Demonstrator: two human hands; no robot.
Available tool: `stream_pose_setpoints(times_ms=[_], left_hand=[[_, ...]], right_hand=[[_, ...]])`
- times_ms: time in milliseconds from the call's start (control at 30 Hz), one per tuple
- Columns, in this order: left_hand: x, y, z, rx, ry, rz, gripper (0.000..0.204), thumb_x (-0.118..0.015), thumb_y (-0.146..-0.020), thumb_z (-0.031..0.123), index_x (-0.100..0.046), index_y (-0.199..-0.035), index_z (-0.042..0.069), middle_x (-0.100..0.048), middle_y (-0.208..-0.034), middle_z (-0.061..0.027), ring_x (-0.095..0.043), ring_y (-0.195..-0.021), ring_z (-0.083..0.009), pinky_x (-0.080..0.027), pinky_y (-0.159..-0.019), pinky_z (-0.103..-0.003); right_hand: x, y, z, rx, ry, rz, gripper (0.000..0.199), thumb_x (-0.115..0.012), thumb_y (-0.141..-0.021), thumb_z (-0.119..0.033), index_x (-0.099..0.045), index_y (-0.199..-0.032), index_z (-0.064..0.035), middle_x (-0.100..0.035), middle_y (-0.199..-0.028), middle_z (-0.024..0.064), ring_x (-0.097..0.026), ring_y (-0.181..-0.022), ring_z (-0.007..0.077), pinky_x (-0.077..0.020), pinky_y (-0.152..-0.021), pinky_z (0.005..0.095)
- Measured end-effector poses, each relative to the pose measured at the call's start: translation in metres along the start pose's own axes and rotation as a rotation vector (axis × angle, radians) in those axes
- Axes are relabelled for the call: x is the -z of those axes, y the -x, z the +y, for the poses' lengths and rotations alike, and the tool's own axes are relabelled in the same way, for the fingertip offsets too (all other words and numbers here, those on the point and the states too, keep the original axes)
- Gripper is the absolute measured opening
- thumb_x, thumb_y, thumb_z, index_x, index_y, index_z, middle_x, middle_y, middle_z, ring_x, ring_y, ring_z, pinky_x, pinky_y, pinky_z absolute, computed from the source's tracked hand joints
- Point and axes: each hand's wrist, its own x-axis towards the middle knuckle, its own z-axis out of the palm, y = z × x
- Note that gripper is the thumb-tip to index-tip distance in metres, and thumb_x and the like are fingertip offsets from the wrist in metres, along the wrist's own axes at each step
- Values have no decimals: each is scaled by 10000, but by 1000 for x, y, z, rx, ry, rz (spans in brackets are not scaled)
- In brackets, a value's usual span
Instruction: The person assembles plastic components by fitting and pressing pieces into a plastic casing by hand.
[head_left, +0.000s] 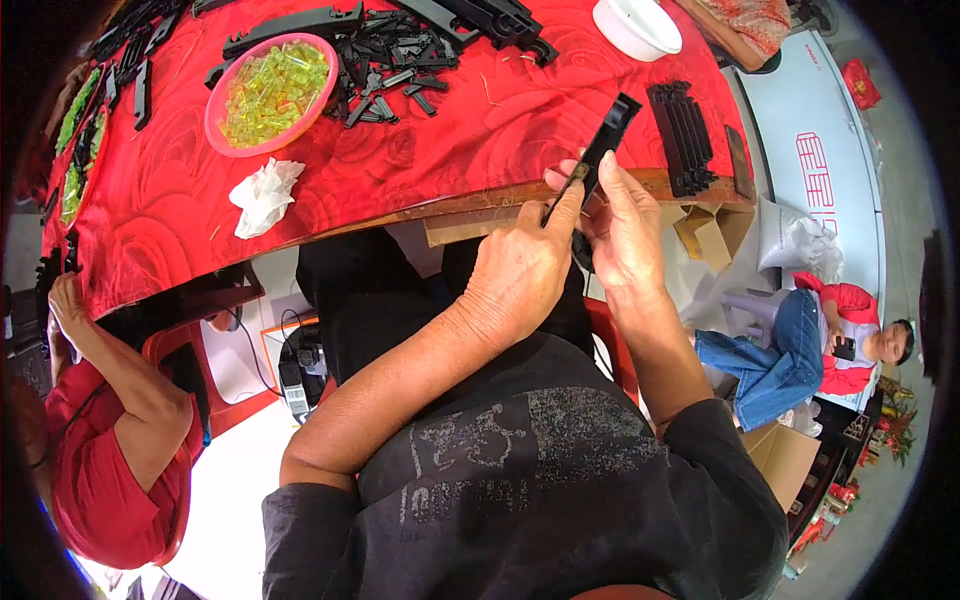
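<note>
A long, narrow black plastic part (612, 130) is held up at a slant over the table's near edge. My right hand (628, 225) grips it from the right, thumb along its side and fingers behind. My left hand (520, 265) reaches in from the left with its index finger pressed on the part's lower half, the other fingers curled. Under that fingertip is a small yellowish spot, too small to make out. To the right, several similar black plastic parts (682, 140) lie in a row on the table.
On the red cloth (400, 170) stands a pink bowl (215, 125) of clear yellow pieces. Beside it are a heap of small black pieces (385, 75), crumpled tissue (264, 198) and a white bowl (638, 28). A co-worker (130, 450) sits at left; another person (790, 350) sits at right.
</note>
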Motion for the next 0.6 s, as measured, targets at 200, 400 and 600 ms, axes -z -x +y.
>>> stream_pose_setpoints(times_ms=[200, 400, 600], left_hand=[[6, -6, 6, 23, -12, -76, 643, -569, -868, 91, -340, -1469, 93, -593, -983, -247, -624, -772, -445, -529, -687, -522], [5, -3, 7, 68, 7, -123, 670, -549, -871, 72, -300, -1492, 100, -576, -978, -271, -618, -769, -468, -521, -697, -534], [2, -3, 4, 62, 10, -130, 679, -537, -869, 57, -285, -1499, 96, -564, -943, -288, -616, -772, -475, -515, -703, -532]], right_hand=[[0, 1, -2, 18, -2, -32, 365, -557, -993, -328, -619, -1123, 7, -680, -1063, 160, -677, -1018, 284, -586, -794, 388], [-11, 9, -5, -16, -79, 21, 317, -564, -995, -301, -645, -1034, 3, -696, -964, 113, -703, -912, 233, -577, -756, 336], [-5, 8, -1, -36, 13, 4, 396, -539, -999, -345, -612, -1136, 19, -682, -1091, 162, -679, -1004, 264, -565, -825, 370]])
